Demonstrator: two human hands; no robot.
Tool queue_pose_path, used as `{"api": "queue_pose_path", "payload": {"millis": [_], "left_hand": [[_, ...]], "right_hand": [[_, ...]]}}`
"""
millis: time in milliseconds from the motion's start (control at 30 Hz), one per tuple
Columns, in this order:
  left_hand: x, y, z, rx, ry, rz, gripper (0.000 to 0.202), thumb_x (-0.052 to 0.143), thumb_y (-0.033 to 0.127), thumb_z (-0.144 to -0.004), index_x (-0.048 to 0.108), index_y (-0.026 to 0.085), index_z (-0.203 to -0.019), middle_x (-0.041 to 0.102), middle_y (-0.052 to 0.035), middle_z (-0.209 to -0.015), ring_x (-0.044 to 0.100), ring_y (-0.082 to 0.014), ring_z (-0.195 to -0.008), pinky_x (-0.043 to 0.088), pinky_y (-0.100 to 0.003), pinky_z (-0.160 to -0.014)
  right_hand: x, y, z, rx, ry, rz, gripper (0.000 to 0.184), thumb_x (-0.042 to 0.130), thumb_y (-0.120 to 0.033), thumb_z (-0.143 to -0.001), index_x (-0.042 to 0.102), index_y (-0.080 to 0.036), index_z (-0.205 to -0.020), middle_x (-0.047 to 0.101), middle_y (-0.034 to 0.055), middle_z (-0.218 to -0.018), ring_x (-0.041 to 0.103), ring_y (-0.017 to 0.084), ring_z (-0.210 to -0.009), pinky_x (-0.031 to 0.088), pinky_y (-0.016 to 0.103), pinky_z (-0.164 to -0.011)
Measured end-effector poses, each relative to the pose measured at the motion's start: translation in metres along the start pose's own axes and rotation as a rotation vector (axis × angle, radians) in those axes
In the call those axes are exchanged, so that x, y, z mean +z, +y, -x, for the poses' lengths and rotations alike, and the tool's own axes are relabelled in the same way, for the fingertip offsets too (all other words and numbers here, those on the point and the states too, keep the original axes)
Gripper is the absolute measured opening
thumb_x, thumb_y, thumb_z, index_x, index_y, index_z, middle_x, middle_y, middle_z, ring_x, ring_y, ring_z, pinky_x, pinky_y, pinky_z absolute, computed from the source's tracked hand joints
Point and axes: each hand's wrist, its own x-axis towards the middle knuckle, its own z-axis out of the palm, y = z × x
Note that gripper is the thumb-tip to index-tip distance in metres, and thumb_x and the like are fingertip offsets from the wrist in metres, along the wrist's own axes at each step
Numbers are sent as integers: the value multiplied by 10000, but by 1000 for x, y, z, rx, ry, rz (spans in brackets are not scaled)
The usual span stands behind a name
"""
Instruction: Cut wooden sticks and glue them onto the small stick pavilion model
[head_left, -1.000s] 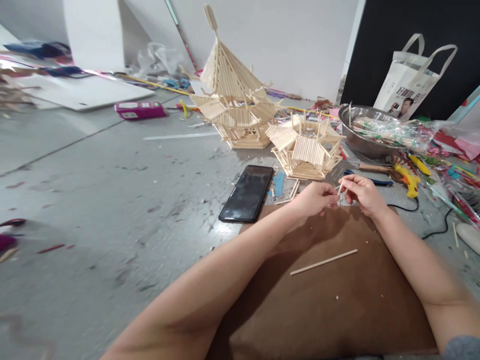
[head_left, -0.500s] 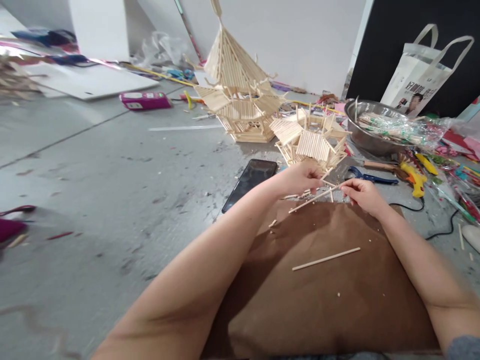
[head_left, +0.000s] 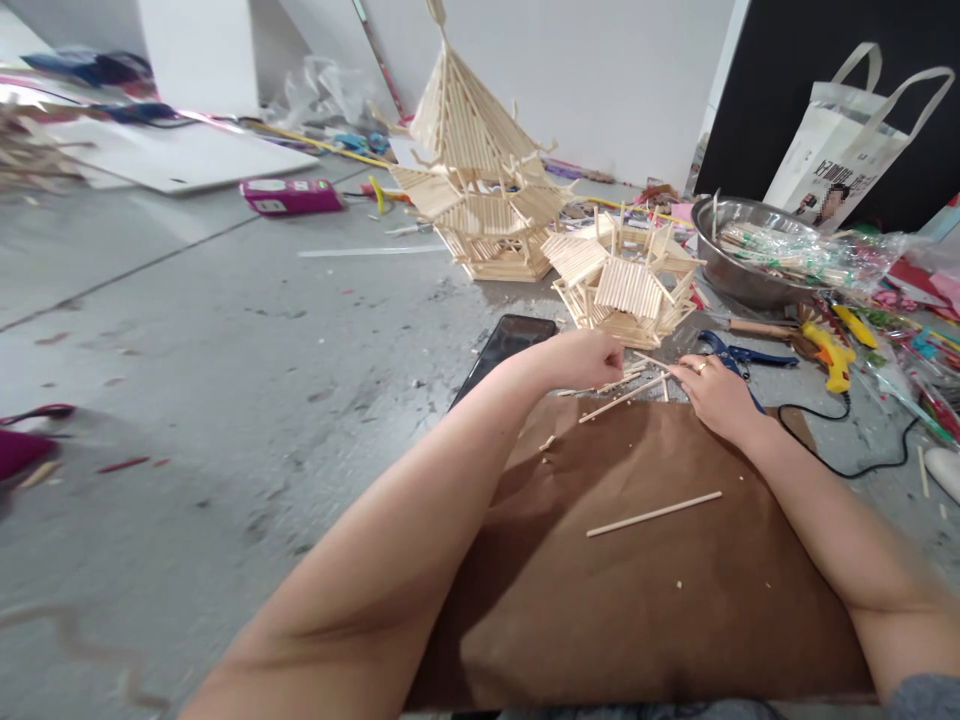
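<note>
My left hand [head_left: 596, 358] is closed, its fingers curled down beside some short wooden sticks; whether anything is in them is hidden. My right hand [head_left: 714, 396], with a ring on one finger, has its fingertips on the end of a thin wooden stick [head_left: 651, 361]. A longer stick [head_left: 622, 398] slants below, across the far edge of the brown sheet [head_left: 675, 640]. Another stick [head_left: 654, 514] lies alone on that sheet. Just beyond my hands stands a small roofed stick model [head_left: 630, 288]. Blue pliers [head_left: 761, 356] lie beside my right hand, partly covered by it.
A tall stick pagoda [head_left: 480, 215] stands behind. Near my left forearm lies a black phone [head_left: 499, 350]. To the right are a yellow glue gun [head_left: 827, 357] with its cord, a metal bowl [head_left: 739, 280] of bagged sticks, and a white bag [head_left: 840, 140]. A purple device [head_left: 291, 196] rests at left.
My left hand has drawn back left and lower, away from the small model's base. My right hand has turned palm-down around the stick ends. The longer stick stays nearly in place.
</note>
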Motion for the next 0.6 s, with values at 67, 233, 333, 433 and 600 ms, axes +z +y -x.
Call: {"api": "queue_pose_path", "payload": {"millis": [67,233,333,433,600], "left_hand": [[6,2,-4,22,26,-10,221,447,229,-652,638,164,-741,657,-33,-733,537,-121,-617,349,-218,-547],[21,10,-10,-6,104,-61,253,445,254,-691,653,167,-806,663,-64,-808,573,-162,-705,380,-241,-589],[26,16,-10,-51,138,-81,256,444,258,-711,642,176,-851,662,-69,-848,586,-183,-747,401,-258,-610],[32,20,-11,-75,224,-73,286,459,285,-731,595,200,-968,656,-57,-871,592,-184,-789,420,-265,-652],[43,29,-11,1,269,-109,237,425,301,-784,588,223,-936,637,-52,-917,599,-203,-842,437,-297,-696]], "right_hand": [[1,1,-1,-1,1,-9,283,388,-160,-833,577,-173,-1044,584,79,-1055,473,210,-932,401,302,-759],[-2,3,-3,-14,-24,-34,152,435,-170,-824,582,-161,-858,606,61,-909,480,193,-863,369,282,-749],[-4,5,-4,-40,-55,-2,163,413,-157,-836,576,-155,-839,609,69,-874,483,192,-830,347,285,-728],[-7,7,-4,-50,-70,18,185,394,-165,-851,578,-150,-837,615,80,-867,493,193,-831,327,288,-714],[-10,14,-3,-43,-82,22,147,457,-215,-834,580,-166,-898,620,65,-881,500,194,-844,315,289,-710]]}}
